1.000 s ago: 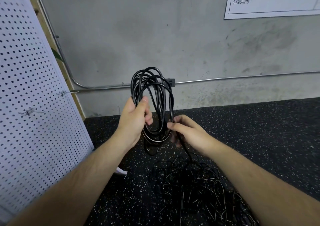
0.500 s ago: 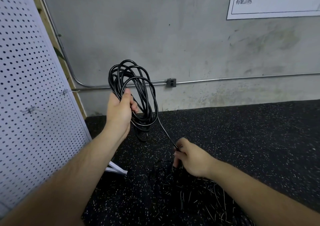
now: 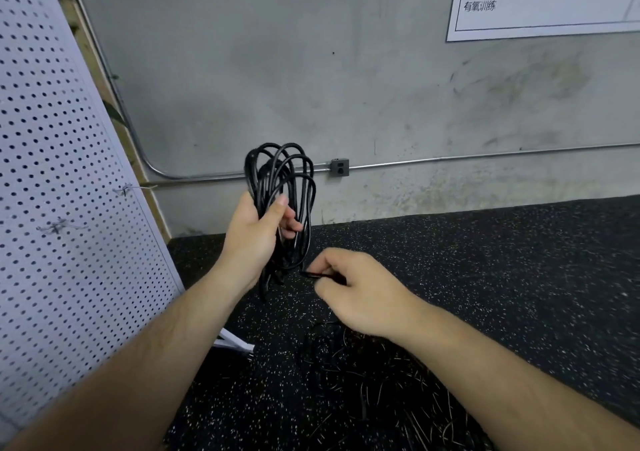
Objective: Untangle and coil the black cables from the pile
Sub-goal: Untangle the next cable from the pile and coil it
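**Coil in the left hand, strand in the right**

The left hand [image 3: 258, 239] grasps a coil of black cable [image 3: 280, 187] upright, thumb and fingers curled round the loops, which rise toward twelve o'clock above the fist. At four o'clock from it, the right hand [image 3: 356, 291] pinches a loose strand [image 3: 308, 273] at the coil's lower end. The tangled pile [image 3: 374, 391] lies on the speckled floor [image 3: 519, 260] at six o'clock from the right hand — partly under its forearm. A white pegboard [image 3: 69, 208] leans at nine o'clock.
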Tool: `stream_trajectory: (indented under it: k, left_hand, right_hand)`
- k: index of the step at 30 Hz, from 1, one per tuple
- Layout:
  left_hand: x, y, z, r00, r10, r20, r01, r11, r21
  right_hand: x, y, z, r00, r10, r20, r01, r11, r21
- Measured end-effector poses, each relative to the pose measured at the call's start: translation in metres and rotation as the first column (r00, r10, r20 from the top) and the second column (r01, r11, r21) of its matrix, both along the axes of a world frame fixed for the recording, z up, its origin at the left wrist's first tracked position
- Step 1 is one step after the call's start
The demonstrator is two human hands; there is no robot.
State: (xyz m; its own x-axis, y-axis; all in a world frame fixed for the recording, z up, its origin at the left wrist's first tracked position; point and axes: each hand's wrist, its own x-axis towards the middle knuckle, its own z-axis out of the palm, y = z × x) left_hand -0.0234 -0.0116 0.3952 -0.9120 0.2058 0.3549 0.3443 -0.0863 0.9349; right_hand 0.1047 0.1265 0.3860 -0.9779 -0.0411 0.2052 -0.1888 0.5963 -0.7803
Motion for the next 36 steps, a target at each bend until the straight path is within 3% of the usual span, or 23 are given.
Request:
stream_trajectory:
  k: [5,10,14,17,20,22,24,26,31,36]
  left_hand:
    - [0.016,0.007,-0.005,0.995,-0.091,-0.031,0.082,0.971,-0.223]
    - [0.034,0.016,0.001,0.93,-0.273,0.248,0.301,0.95,-0.084]
    - [0.034,0.014,0.004,0.818,-0.483,0.314,0.497,0.867,0.04]
    - [0.03,0.012,0.011,0.85,-0.452,0.272,0.432,0.892,0.133]
    - [0.018,0.002,0.027,0.864,-0.421,0.277,0.308,0.876,0.373]
    - [0.007,-0.009,0.035,0.869,-0.413,0.272,0.233,0.827,0.512]
    - [0.0,-0.017,0.036,0.889,-0.373,0.265,0.177,0.815,0.552]
    - [-0.004,-0.021,0.032,0.898,-0.343,0.274,0.163,0.841,0.516]
    - [-0.002,-0.018,0.024,0.927,-0.3,0.224,0.231,0.929,0.289]
    - [0.01,-0.004,0.013,0.924,-0.318,0.213,0.289,0.944,0.156]
  right_hand:
    - [-0.01,0.01,0.015,0.985,-0.003,-0.171,0.003,1.0,0.0]
    - [-0.021,0.024,0.028,0.916,-0.356,-0.182,0.318,0.925,-0.208]
    - [-0.02,0.036,0.03,0.874,-0.45,-0.183,0.438,0.893,-0.107]
    - [-0.018,0.043,0.028,0.909,-0.371,-0.191,0.347,0.926,-0.145]
    - [-0.013,0.057,0.017,0.949,-0.268,-0.164,0.248,0.959,-0.134]
    - [-0.01,0.072,0.004,0.973,-0.213,-0.083,0.201,0.97,-0.138]
    - [-0.009,0.081,-0.007,0.987,-0.159,0.003,0.157,0.97,-0.188]
    - [-0.008,0.079,-0.011,0.989,-0.142,0.031,0.146,0.968,-0.205]
    - [-0.008,0.063,-0.007,0.961,-0.265,-0.082,0.22,0.907,-0.358]
    - [-0.017,0.05,0.005,0.904,-0.409,-0.122,0.328,0.849,-0.415]
